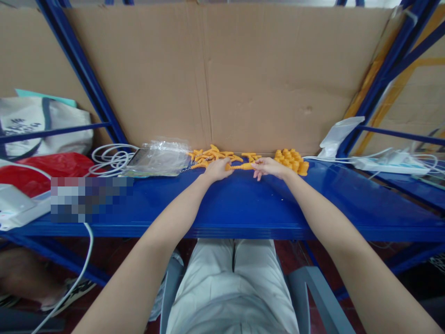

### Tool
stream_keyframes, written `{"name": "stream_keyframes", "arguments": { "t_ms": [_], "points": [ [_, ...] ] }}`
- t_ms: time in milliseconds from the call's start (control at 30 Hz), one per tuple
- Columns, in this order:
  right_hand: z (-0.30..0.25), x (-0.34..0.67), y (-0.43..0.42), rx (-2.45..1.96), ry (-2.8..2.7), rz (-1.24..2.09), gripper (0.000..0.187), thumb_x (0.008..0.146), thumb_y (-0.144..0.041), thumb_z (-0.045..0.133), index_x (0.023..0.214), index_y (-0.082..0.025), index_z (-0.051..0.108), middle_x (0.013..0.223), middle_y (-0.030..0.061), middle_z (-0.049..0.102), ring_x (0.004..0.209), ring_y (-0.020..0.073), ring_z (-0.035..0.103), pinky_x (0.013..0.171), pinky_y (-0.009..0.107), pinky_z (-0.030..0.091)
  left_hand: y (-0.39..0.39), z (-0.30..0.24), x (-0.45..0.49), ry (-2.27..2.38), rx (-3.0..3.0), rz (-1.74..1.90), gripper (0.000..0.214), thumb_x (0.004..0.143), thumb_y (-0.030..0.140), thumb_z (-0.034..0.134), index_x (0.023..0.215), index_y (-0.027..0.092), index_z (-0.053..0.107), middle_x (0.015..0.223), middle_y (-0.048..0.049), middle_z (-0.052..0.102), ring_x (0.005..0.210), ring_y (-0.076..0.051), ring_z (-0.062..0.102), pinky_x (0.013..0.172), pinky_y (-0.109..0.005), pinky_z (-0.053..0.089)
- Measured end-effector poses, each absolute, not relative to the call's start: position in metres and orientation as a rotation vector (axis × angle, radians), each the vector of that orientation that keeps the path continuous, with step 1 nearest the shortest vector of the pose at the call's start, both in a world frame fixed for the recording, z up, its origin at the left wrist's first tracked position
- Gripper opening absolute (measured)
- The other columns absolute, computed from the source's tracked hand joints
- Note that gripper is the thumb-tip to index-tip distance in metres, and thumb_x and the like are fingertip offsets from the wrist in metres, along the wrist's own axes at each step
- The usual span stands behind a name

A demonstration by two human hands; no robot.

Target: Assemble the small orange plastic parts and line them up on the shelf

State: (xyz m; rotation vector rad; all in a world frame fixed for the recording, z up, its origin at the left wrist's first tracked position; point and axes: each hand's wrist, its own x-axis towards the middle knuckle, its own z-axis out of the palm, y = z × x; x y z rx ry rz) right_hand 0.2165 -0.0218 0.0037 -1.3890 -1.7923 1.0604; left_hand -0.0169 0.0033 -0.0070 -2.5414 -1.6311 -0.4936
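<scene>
An orange plastic piece with a screw-like ridged shaft stretches between my two hands, just above the blue shelf. My left hand is closed around its left end, fingers partly hidden. At the right end, my right hand pinches the piece between thumb and fingers, the other fingers loosely curled. Behind my left hand lies a heap of orange branched pieces, and a few more orange pieces lie between the hands. Right behind my right hand stands a cluster of orange knob-like pieces.
The blue shelf backs onto a cardboard panel. Left are clear plastic bags, a coiled white cable, a red bag and a power strip. Another power strip sits right. A person's leg shows lower left.
</scene>
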Motion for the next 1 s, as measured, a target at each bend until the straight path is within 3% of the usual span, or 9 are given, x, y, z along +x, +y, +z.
{"name": "stream_keyframes", "arguments": {
  "t_ms": [133,267,333,433,533,700,1000],
  "points": [
    [0.0039,0.2133,-0.0198,-1.463,-1.717,1.054,0.045,0.104,-0.050,0.051,0.074,-0.017,0.058,0.055,0.0033,0.066,0.043,0.0105,0.060,0.048,0.019,0.045,0.0037,-0.0066,-0.0163,-1.626,-2.568,-0.518,0.038,0.093,0.038,0.060,0.126,0.021,0.065,0.112,-0.0095,0.076,0.110,-0.026,0.070,0.096,-0.035,0.053],
    [0.0049,0.2120,-0.0203,-1.515,-1.697,1.025,0.050,0.105,-0.052,0.046,0.073,-0.016,0.059,0.056,0.0040,0.065,0.042,0.0102,0.059,0.047,0.019,0.045,0.0042,-0.0064,-0.0168,-1.621,-2.567,-0.538,0.038,0.093,0.037,0.060,0.125,0.019,0.066,0.115,-0.0110,0.076,0.112,-0.028,0.070,0.096,-0.035,0.054],
    [0.0052,0.2138,-0.0209,-1.507,-1.725,1.001,0.045,0.106,-0.049,0.047,0.083,-0.014,0.064,0.066,0.0057,0.070,0.046,0.0102,0.062,0.053,0.019,0.050,0.0048,-0.0063,-0.0175,-1.634,-2.561,-0.563,0.038,0.092,0.036,0.061,0.125,0.018,0.066,0.115,-0.0110,0.076,0.113,-0.028,0.069,0.096,-0.036,0.053],
    [0.0034,0.2178,-0.0195,-1.425,-1.777,0.954,0.021,0.102,-0.034,0.059,0.109,-0.016,0.066,0.095,0.0083,0.078,0.059,0.0103,0.069,0.064,0.022,0.057,0.0054,-0.0059,-0.0184,-1.655,-2.557,-0.588,0.039,0.091,0.036,0.062,0.124,0.018,0.067,0.112,-0.0113,0.076,0.112,-0.028,0.070,0.097,-0.036,0.053],
    [-0.0004,0.2197,-0.0151,-1.351,-1.794,0.922,0.027,0.096,-0.019,0.066,0.123,-0.018,0.061,0.108,0.0081,0.077,0.065,0.0100,0.070,0.071,0.025,0.061,0.0046,-0.0049,-0.0188,-1.668,-2.563,-0.594,0.040,0.090,0.036,0.062,0.125,0.017,0.067,0.107,-0.0109,0.077,0.109,-0.028,0.071,0.095,-0.036,0.054],
    [-0.0010,0.2195,-0.0148,-1.339,-1.807,0.954,0.003,0.097,-0.017,0.064,0.099,-0.016,0.066,0.087,0.0057,0.077,0.062,0.0108,0.068,0.071,0.025,0.059,0.0017,-0.0034,-0.0183,-1.663,-2.568,-0.572,0.040,0.092,0.034,0.061,0.126,0.016,0.067,0.110,-0.0118,0.077,0.111,-0.028,0.070,0.097,-0.036,0.053],
    [0.0031,0.2153,-0.0213,-1.418,-1.812,0.970,0.043,0.103,-0.045,0.057,0.071,-0.017,0.057,0.057,0.0020,0.066,0.048,0.0086,0.059,0.053,0.019,0.044,0.0024,-0.0044,-0.0187,-1.654,-2.569,-0.611,0.040,0.089,0.034,0.064,0.125,0.019,0.069,0.116,-0.0113,0.075,0.115,-0.029,0.068,0.099,-0.037,0.053]
  ]
}}
